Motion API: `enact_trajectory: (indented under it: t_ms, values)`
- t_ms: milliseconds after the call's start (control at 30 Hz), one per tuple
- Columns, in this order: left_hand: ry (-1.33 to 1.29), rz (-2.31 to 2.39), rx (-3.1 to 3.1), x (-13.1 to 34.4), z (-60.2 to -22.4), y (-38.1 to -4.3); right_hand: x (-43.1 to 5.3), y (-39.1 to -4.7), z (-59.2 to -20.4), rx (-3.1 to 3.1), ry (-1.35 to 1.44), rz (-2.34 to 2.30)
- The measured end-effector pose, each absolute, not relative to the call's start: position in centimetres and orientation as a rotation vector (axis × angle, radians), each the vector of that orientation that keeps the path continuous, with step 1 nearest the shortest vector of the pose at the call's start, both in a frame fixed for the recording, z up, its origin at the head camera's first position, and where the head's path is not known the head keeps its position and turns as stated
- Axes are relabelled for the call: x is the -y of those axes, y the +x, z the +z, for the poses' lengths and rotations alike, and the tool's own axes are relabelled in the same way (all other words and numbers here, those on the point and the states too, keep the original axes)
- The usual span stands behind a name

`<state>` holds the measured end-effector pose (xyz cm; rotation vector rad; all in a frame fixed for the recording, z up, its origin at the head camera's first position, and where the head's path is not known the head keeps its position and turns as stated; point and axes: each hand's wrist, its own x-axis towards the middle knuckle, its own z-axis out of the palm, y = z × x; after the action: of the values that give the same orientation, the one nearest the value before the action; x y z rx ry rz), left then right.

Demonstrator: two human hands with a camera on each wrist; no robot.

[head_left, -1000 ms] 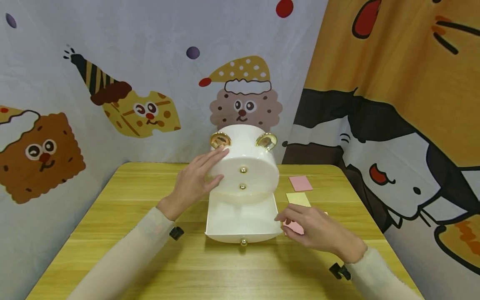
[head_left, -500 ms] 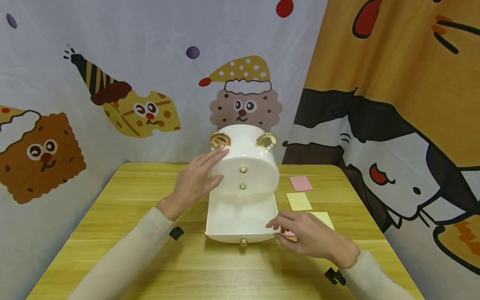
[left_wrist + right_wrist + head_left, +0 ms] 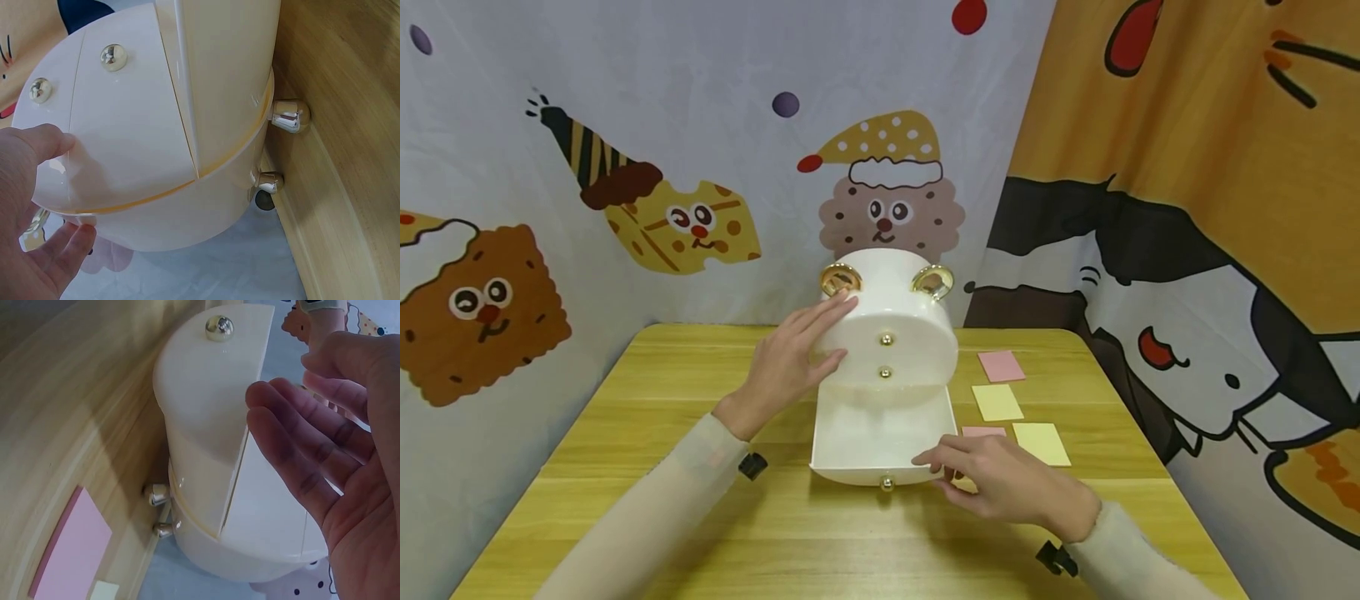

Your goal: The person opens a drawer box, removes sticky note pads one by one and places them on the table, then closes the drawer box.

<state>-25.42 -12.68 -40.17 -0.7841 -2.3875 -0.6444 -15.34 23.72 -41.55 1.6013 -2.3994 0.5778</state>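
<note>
A glossy white drawer box with gold ears stands at the middle of the table. Its bottom drawer is pulled out towards me, and a gold knob sits on that drawer's front. My left hand rests on the box's upper left side. In the left wrist view, the thumb lies on the front face while the fingers touch the rounded side. At the drawer's front right corner is my right hand, fingers loosely bent and holding nothing; whether they touch the rim I cannot tell.
Right of the box lie sticky note pads: a pink one, a yellow one, another yellow one and a second pink one, partly covered by my right hand. A printed cloth hangs behind the wooden table.
My right hand has moved left and slightly towards me along the drawer's right side to its front corner, uncovering more of the yellow pads. The left hand, box and drawer stay put.
</note>
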Motion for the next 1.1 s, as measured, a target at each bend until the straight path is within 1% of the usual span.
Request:
enact_trajectory:
  t_ms: [300,800,1100]
  values:
    - [-0.793,-0.642,2.375,12.7,-40.1,-25.4,-22.6,-15.0,-42.2,2.464,1.639,0.587]
    - [-0.794,-0.638,2.379,12.8,-40.2,-25.4,-21.1,-14.6,-42.3,2.630,1.699,0.504]
    - [-0.792,-0.646,2.387,12.8,-40.0,-25.4,-20.4,-14.4,-42.7,2.618,1.747,0.528]
